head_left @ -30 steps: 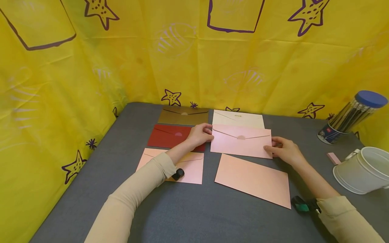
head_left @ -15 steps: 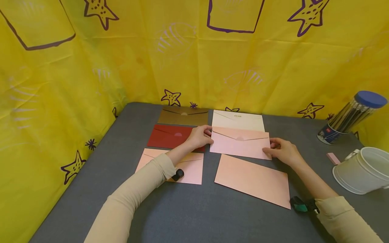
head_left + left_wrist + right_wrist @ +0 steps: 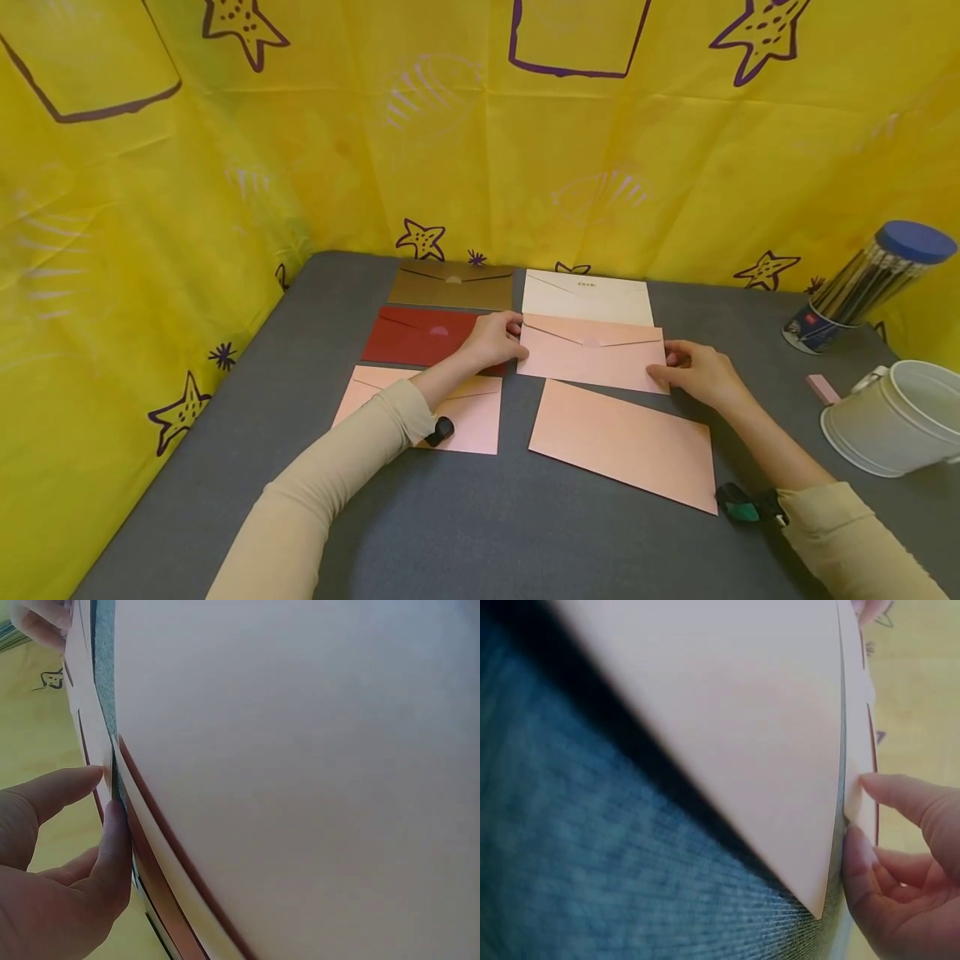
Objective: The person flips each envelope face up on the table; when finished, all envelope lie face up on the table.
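Note:
In the head view, a pale pink envelope [image 3: 592, 357] with its flap upward lies just below a cream envelope [image 3: 592, 293]. My left hand [image 3: 491, 340] holds its left edge, and my right hand [image 3: 697, 371] pinches its right edge, thumb over the face. Both wrist views show thumb and fingers at the envelope's ends. Nearer to me lies a peach-pink envelope [image 3: 622, 446], plain side up and slanted. On the left are a gold envelope [image 3: 427, 287], a red envelope [image 3: 401, 337] partly under my left hand, and another pink envelope [image 3: 468, 421], partly covered by my left arm.
At the right stand a pencil tub [image 3: 821, 329] with a blue lid and several pencils, and a white metal bucket [image 3: 862, 429]. A small pink block [image 3: 822, 389] lies beside the bucket. A yellow patterned cloth [image 3: 480, 167] hangs behind the grey table [image 3: 465, 525].
Both hands have shifted the pale pink envelope slightly toward me, showing more of the cream envelope above it. In the last half second it has barely moved.

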A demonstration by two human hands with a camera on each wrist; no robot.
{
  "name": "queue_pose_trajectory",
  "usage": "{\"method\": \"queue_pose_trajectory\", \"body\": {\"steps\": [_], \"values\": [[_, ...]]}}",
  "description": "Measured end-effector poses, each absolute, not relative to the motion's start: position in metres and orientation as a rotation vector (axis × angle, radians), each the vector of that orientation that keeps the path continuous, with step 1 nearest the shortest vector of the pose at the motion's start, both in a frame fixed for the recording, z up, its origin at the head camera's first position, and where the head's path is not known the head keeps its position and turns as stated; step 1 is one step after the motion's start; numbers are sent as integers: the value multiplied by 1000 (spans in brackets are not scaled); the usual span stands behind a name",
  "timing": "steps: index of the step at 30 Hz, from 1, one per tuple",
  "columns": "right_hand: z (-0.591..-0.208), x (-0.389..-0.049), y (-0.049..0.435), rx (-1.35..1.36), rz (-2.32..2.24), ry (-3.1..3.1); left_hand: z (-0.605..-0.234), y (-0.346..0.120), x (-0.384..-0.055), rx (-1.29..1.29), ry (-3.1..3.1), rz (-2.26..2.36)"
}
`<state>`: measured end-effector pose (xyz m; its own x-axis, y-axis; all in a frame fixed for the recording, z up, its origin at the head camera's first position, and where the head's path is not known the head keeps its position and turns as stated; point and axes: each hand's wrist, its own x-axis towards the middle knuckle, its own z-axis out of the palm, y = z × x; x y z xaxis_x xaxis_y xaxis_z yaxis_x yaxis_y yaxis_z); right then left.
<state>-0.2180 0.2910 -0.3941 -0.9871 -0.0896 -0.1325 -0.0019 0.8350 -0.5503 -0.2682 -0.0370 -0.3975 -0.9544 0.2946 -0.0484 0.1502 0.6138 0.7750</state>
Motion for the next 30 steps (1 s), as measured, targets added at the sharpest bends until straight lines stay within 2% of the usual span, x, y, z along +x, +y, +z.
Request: {"method": "queue_pose_trajectory", "body": {"steps": [22, 30], "values": [[-392, -215, 291, -128, -814, 2890, -395, -36, -263, 462, 2702, 1128], [-394, -203, 298, -181, -858, 2924, -395, -40, -251, 827, 2693, 991]]}}
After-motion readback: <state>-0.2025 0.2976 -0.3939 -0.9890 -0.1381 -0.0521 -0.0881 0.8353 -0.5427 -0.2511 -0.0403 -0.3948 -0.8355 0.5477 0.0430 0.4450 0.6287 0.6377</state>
